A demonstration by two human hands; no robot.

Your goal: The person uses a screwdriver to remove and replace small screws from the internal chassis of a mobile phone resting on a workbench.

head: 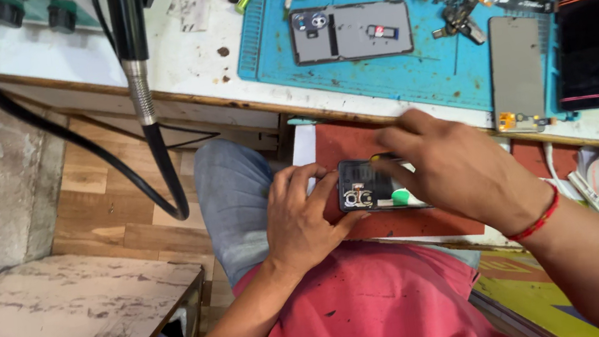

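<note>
Cluttered repair bench with blue mat (379, 75) far, near it left hand (306, 221) grips opened phone (374, 186) over lap, right hand (452, 169) curled on its right end, fingers pressing inside.

Both hands sit over the lap, below the bench edge: left hand (305, 217) on the left end of the opened phone (374, 186), right hand (460, 171) on top of its right. Up on the mat (424, 69) lies another phone (351, 31), with a panel (516, 65) to its right.
</note>
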